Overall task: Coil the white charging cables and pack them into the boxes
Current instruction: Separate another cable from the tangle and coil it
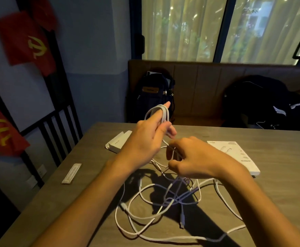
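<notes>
My left hand [149,138] is raised above the table and holds a partly wound coil of white cable [159,114] looped over its fingers. Just to its right, my right hand [190,157] pinches the strand of the same cable that trails down from the coil. Below both hands a tangle of loose white cables [156,207] sprawls over the wooden table [95,202], with a plug end [182,221] near the front. A white box [118,142] lies behind my left hand. A flat white box [241,155] lies to the right of my right hand.
A small white label strip [71,173] lies on the table's left part. Behind the table runs a bench with a dark backpack [154,94] and dark clothing [263,102]. A dark railing [56,125] with red flags stands on the left.
</notes>
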Demonstrator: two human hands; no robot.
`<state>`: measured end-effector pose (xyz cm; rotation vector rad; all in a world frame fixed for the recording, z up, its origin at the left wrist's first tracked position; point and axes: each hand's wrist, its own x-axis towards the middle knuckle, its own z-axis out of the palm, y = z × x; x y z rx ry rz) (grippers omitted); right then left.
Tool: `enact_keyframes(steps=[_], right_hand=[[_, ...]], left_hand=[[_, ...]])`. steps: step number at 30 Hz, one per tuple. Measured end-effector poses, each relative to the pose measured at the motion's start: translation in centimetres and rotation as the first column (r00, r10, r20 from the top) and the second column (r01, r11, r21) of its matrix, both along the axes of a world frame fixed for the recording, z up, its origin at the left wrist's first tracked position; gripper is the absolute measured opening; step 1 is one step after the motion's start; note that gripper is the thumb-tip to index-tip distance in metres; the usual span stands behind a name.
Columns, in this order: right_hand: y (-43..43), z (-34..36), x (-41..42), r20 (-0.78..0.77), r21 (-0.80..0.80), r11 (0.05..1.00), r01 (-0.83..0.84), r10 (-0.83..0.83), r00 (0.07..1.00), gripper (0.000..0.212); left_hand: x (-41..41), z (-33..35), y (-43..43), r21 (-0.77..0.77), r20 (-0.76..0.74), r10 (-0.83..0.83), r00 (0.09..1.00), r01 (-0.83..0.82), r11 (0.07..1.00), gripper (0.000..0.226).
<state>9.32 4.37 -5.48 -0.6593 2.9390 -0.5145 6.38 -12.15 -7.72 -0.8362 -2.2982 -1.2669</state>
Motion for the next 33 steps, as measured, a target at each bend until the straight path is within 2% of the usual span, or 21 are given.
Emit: enact_keyframes(steps=[2,4,6,8,11,14,17,19,21,23,26,27,30,32,33], right_hand=[[0.3,0.5,0.3,-0.006,0.035,0.999,0.029,-0.029,1.0,0.016],[0.6,0.7,0.3,-0.054,0.051,0.997,0.055,-0.052,0.997,0.012],[1.2,0.7,-0.1,-0.116,-0.001,0.998,0.06,-0.06,0.991,0.008],[1.8,0.7,-0.6,-0.102,-0.07,0.997,0.029,-0.036,0.994,0.012],[2.9,0.7,-1.1,-0.001,-0.193,0.98,-0.046,0.047,0.999,0.011],[4.5,0.5,-1.8,0.039,-0.309,0.951,-0.013,0.026,0.999,0.015],[5.8,-0.5,-3.1,-0.061,-0.153,0.987,0.046,-0.056,0.997,0.022],[6.0,-1.4,-3.8,-0.102,-0.053,0.994,0.091,-0.096,0.99,0.034],[6.2,-2.3,-4.5,-0.121,-0.043,0.991,0.127,-0.131,0.984,0.039],[6.5,-3.1,-5.1,-0.141,-0.027,0.984,0.174,-0.176,0.974,0.039],[6.5,-3.2,-5.1,-0.13,0.063,0.97,0.234,-0.224,0.966,0.035],[6.3,-2.7,-4.7,-0.127,0.039,0.977,0.208,-0.202,0.971,0.037],[4.9,-0.6,-2.9,-0.108,-0.163,0.986,0.039,-0.057,0.993,0.04],[4.1,0.3,-2.2,-0.07,-0.221,0.975,-0.039,0.024,0.997,0.031],[3.8,0.3,-2.2,-0.099,-0.214,0.976,-0.044,0.023,0.995,0.023]], left_hand=[[0.1,-0.2,0.1,-0.152,-0.092,0.069,0.993,-0.082,0.985,0.044],[-0.2,-0.2,-0.2,-0.26,-0.083,0.12,0.989,-0.137,0.956,0.037],[-0.4,-0.1,-0.7,-0.365,-0.078,0.161,0.984,-0.178,0.914,0.028],[-0.3,0.2,-1.0,-0.401,-0.042,0.149,0.988,-0.154,0.903,0.022],[-0.3,0.9,-1.6,-0.394,0.088,0.072,0.993,-0.032,0.919,0.039],[-0.3,1.7,-2.6,-0.224,0.304,-0.03,0.952,0.102,0.969,0.049],[-0.5,1.9,-3.1,-0.006,0.362,-0.177,0.915,0.193,0.981,0.044],[-0.8,1.8,-3.3,0.086,0.36,-0.21,0.909,0.192,0.978,0.053],[-1.2,1.8,-3.5,0.18,0.379,-0.241,0.894,0.185,0.966,0.062],[-1.6,1.5,-3.6,0.32,0.417,-0.312,0.853,0.183,0.93,0.061],[-2.1,0.8,-2.7,0.519,0.473,-0.404,0.783,0.123,0.846,0.043],[-2.1,0.4,-2.3,0.548,0.492,-0.418,0.764,0.101,0.83,0.039],[-2.0,-0.2,-1.0,0.62,0.515,-0.482,0.708,0.081,0.781,0.031],[-1.8,-0.1,-0.8,0.709,0.492,-0.558,0.669,0.065,0.702,0.039],[-1.6,0.2,-0.8,0.755,0.477,-0.598,0.644,0.049,0.654,0.044]])
